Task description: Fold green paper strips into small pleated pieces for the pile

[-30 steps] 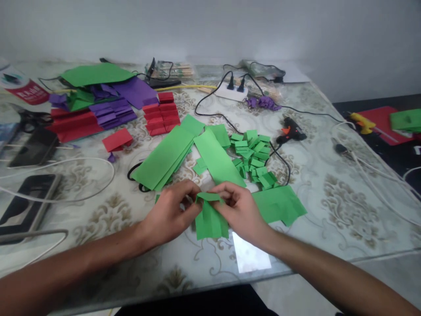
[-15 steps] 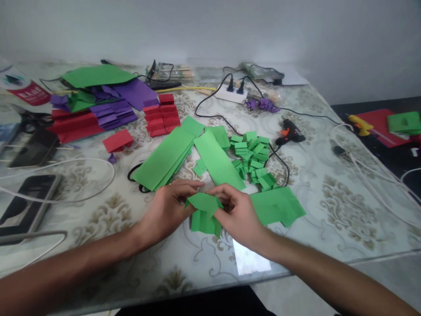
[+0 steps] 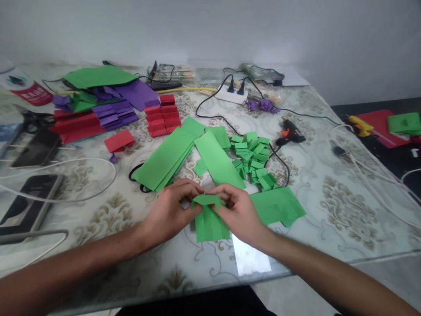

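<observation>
A creased piece of green paper [image 3: 212,226] is pinched between both hands above the near part of the table, its top folded over and its lower part hanging toward me. My left hand [image 3: 176,206] is closed on its left side, thumb below and fingers above. On the right side my right hand [image 3: 235,213] grips it the same way. Just beyond the hands lie a stack of green paper strips [image 3: 166,156] and a single green strip [image 3: 220,162]. Another creased green sheet [image 3: 278,205] rests right of my right hand.
Small folded green pieces [image 3: 251,153] are heaped near a black glue gun [image 3: 289,133]. A white power strip [image 3: 231,94] with black cables stands behind. Red folded papers [image 3: 162,116], purple paper [image 3: 140,93], scissors [image 3: 34,118] and a phone [image 3: 26,204] lie to the left.
The top fold of the green paper has been bent narrower, and its lower part now hangs wider and a little lower. Both hands stay nearly in place, the left slightly farther right.
</observation>
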A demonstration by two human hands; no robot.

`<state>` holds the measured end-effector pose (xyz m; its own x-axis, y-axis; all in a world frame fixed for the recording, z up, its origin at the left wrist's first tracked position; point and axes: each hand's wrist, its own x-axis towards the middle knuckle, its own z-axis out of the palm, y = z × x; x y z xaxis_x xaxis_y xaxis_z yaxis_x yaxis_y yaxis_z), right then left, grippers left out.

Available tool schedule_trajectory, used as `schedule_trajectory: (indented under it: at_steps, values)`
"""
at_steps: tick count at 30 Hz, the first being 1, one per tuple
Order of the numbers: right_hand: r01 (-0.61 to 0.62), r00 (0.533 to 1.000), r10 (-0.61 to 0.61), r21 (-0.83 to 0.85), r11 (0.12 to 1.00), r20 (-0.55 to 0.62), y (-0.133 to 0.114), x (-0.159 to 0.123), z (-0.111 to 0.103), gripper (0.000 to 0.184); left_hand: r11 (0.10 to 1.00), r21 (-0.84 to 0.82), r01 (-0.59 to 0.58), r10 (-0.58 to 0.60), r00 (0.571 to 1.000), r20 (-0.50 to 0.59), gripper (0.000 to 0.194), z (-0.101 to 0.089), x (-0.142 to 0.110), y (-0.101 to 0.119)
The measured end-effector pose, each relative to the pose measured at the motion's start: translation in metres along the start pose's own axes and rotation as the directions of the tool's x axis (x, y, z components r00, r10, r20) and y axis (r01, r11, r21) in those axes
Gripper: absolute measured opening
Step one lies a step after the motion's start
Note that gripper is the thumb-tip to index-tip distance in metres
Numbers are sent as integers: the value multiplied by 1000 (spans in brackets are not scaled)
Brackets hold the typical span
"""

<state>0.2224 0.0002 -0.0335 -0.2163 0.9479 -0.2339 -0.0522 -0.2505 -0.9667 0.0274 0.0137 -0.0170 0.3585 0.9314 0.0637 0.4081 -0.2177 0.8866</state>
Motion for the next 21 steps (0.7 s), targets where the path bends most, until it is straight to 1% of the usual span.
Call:
schedule_trajectory:
  at_steps: [2, 5, 9, 12, 16, 19, 21]
  values:
    - [-37, 999, 37, 38, 999, 8, -2, 1, -1, 18, 1000, 1, 8, -8, 999, 32, 11, -2, 0, 1]
    - [-123, 992, 120, 102, 987, 31, -7, 2, -3, 18, 999, -21, 49, -48, 997, 61, 4, -4, -1, 3]
    - [-216, 976, 207, 223, 950, 65, -12, 4, -6, 22, 990, -132, 50, -41, 997, 71, 9, -3, -2, 1]
    - [-230, 973, 223, 273, 934, 54, -13, 5, -8, 26, 982, -186, 44, -26, 995, 96, 7, -1, -2, -1]
    - [-248, 969, 233, 315, 916, 85, -15, 5, -10, 27, 970, -230, 78, -52, 992, 117, 9, 0, -3, -3]
    - [-257, 966, 240, 312, 915, 94, -16, 4, -10, 27, 961, -253, 109, -81, 990, 118, 11, -1, -3, -2]
    - [-262, 965, 242, 286, 922, 102, -17, 4, -10, 27, 962, -254, 104, -79, 991, 105, 9, -2, -2, -1]
